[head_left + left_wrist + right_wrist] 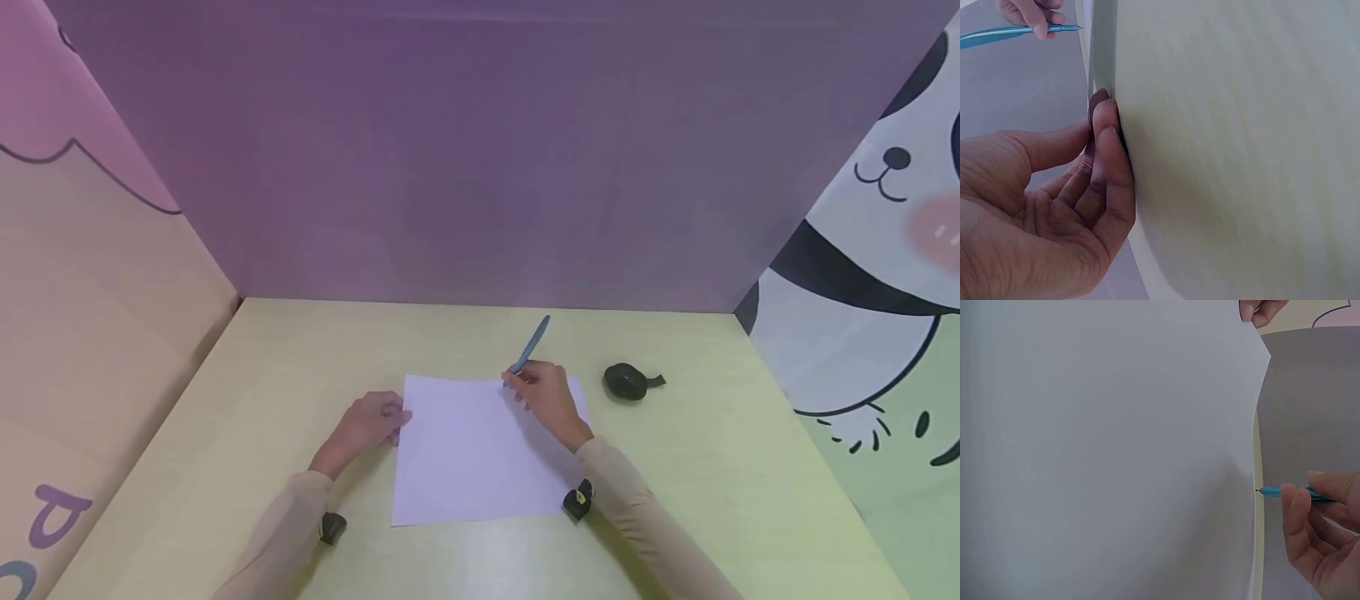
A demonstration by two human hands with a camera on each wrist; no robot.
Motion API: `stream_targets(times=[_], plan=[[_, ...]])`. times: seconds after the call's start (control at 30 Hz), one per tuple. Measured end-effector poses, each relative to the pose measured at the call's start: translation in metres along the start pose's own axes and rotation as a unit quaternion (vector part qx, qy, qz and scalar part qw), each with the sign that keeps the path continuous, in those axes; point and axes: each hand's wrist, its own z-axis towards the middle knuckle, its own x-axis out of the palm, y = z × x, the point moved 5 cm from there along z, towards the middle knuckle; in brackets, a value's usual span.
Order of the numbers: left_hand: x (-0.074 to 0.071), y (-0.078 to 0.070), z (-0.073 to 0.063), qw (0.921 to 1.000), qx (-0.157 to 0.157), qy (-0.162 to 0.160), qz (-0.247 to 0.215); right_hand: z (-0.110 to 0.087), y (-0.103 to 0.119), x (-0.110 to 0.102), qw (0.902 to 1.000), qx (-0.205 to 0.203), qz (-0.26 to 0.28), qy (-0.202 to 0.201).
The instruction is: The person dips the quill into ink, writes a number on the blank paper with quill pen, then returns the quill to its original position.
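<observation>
A blank white sheet of paper [480, 454] lies on the pale tabletop. At its left edge my left hand [372, 418] pinches the paper, with the thumb on top and the other fingers curled at the rim; the left wrist view shows this left hand [1054, 194] close up. Above the sheet's far edge, my right hand [547, 396] holds a blue pen [534, 340] between thumb and fingers. The pen slants, its tip pointing down toward the paper. In the right wrist view the blue pen [1270, 491] has its tip out near the sheet's edge; contact cannot be told.
To the right of the paper sits a black rounded object [626, 382] with a short dark tab. A purple panel [487, 167] rises behind the table [315, 333]. Printed panels flank both sides, the right one with a panda [862, 258].
</observation>
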Motion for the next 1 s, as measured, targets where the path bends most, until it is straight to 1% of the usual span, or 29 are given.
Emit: stream_targets(times=[0.27, 0.5, 0.67, 0.9, 1.0], plan=[[-0.001, -0.001, -0.001, 1.0, 0.006, -0.005, 0.005, 0.0, 0.004, 0.001, 0.9995, -0.004, -0.03, 0.0], [0.0, 0.001, 0.001, 0.9999, -0.001, -0.004, 0.01, -0.001, 0.008, 0.004, 0.9984, -0.006, -0.057, 0.004], [-0.001, -0.002, 0.0, 0.9999, 0.006, -0.008, 0.006, -0.001, 0.012, 0.008, 0.9971, -0.019, -0.073, 0.009], [-0.001, -0.005, -0.002, 0.9999, 0.013, -0.005, 0.008, 0.0, 0.013, 0.013, 0.9939, -0.032, -0.105, 0.012], [0.0, -0.004, -0.003, 0.9999, 0.008, -0.006, 0.008, -0.002, 0.015, 0.015, 0.9925, -0.038, -0.115, 0.015]])
